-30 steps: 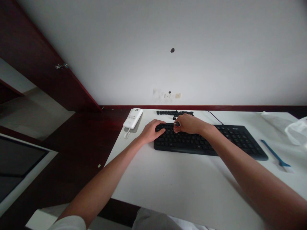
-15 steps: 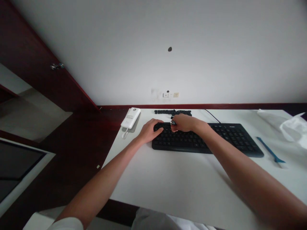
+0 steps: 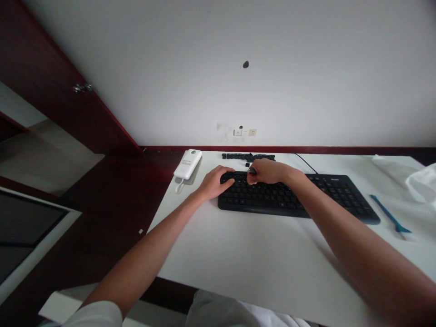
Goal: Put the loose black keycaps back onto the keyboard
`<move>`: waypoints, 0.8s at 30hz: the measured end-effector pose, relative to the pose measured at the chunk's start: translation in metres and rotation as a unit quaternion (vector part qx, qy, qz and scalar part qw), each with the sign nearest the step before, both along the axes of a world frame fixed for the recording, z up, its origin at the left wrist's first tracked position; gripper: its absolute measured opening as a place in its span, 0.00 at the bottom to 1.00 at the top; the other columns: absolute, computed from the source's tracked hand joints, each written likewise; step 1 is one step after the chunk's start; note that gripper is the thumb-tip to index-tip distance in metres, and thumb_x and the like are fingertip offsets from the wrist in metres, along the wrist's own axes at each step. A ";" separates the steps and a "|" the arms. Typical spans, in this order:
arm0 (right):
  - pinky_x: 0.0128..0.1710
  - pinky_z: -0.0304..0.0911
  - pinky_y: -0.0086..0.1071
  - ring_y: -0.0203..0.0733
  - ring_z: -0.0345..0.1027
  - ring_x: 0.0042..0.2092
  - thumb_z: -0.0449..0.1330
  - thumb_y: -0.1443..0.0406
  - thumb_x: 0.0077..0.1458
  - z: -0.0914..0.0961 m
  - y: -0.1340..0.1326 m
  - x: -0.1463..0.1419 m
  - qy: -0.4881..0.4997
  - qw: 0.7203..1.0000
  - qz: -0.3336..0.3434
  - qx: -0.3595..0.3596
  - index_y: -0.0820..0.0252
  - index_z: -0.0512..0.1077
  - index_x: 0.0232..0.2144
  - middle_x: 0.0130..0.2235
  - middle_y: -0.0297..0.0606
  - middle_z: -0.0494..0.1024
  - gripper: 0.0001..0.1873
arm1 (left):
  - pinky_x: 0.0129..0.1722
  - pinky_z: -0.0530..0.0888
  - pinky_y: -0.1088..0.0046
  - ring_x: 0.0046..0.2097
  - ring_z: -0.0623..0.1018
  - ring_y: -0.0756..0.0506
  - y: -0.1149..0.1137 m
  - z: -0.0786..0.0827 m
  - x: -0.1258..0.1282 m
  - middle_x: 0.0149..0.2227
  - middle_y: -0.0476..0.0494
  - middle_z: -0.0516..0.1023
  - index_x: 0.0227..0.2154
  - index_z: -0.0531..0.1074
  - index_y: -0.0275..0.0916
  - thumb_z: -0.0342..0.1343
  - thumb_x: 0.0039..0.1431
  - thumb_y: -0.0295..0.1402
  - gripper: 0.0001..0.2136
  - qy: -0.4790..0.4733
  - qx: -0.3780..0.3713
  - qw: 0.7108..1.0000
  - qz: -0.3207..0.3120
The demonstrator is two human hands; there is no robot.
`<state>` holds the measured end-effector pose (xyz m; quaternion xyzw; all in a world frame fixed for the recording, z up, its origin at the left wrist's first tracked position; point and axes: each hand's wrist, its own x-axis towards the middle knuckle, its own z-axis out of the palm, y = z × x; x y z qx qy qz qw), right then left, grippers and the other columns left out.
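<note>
A black keyboard (image 3: 269,205) lies on the white table. My left hand (image 3: 215,182) grips its left end, with the fingers at the far left corner and the thumb apart on the keys. Above the upper key rows, my right hand (image 3: 269,171) is closed around a small dark tool (image 3: 252,171) with a shiny part. Most of that tool is hidden in the fist, and its kind cannot be made out. Behind the keyboard, several loose black keycaps (image 3: 235,156) lie in a row, with one single keycap (image 3: 247,165) nearer to the right hand.
A white power bank (image 3: 188,164) with a short cable loop lies at the table's left edge. To the right of the keyboard is a blue brush (image 3: 390,213), and beyond it a crumpled white bag (image 3: 422,181). The keyboard's cable (image 3: 306,163) runs toward the wall.
My right hand has shifted slightly to the right along the upper keys, still holding the small tool. The left hand stays at the keyboard's left end. The view has tilted slightly.
</note>
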<state>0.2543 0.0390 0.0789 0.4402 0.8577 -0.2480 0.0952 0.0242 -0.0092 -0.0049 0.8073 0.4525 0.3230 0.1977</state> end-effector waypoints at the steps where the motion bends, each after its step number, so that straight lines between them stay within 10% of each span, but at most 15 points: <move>1: 0.40 0.66 0.33 0.47 0.77 0.37 0.62 0.68 0.52 0.001 -0.002 -0.001 -0.007 1.000 -0.003 0.009 0.61 0.82 0.28 0.33 0.42 0.83 0.08 | 0.58 0.73 0.60 0.55 0.77 0.41 0.000 0.000 0.000 0.52 0.42 0.77 0.52 0.74 0.44 0.56 0.66 0.36 0.13 0.001 -0.001 1.000 0.000; 12: 0.38 0.66 0.39 0.59 0.77 0.46 0.59 0.66 0.56 0.004 -0.022 -0.014 -0.084 0.986 -0.035 0.140 0.63 0.82 0.41 0.45 0.55 0.81 0.13 | 0.57 0.73 0.60 0.54 0.77 0.41 0.002 -0.003 0.000 0.51 0.43 0.78 0.53 0.74 0.46 0.56 0.66 0.38 0.14 0.020 -0.004 1.000 0.012; 24: 0.39 0.64 0.33 0.48 0.77 0.38 0.64 0.64 0.54 0.000 -0.006 -0.006 -0.038 0.999 -0.014 0.036 0.61 0.82 0.31 0.33 0.44 0.83 0.07 | 0.57 0.73 0.60 0.54 0.77 0.41 0.002 -0.002 0.000 0.51 0.43 0.78 0.52 0.74 0.45 0.56 0.66 0.37 0.14 0.008 -0.002 1.000 0.007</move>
